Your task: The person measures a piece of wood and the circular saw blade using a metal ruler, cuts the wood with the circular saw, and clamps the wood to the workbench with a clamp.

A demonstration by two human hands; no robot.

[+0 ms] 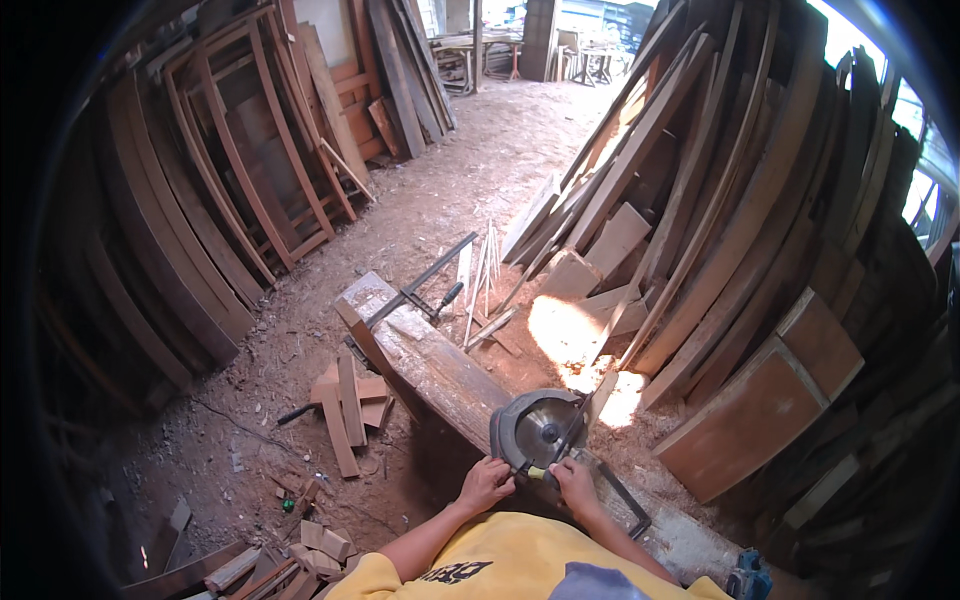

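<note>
A circular saw [515, 422] rests on the narrow wooden bench [440, 352] in front of me, its round blade [549, 432] facing up. At the saw's near left edge is my left hand [487, 485], fingers curled together; what they hold, if anything, is too small to make out. My right hand [573, 484] is closed by a yellow-and-black handle [543, 477] just below the blade. Beside that hand, a dark metal bar clamp [628, 503] lies at the bench's near end. Another bar clamp [420, 283] with a dark green handle sits across the far end.
Wood offcuts [348, 405] lie on the dusty floor left of the bench, with more scraps [325, 541] nearer me. Long boards [740, 200] lean at the right, frames [255, 140] at the left. A flat panel [742, 420] and a blue power tool [750, 576] are at the right.
</note>
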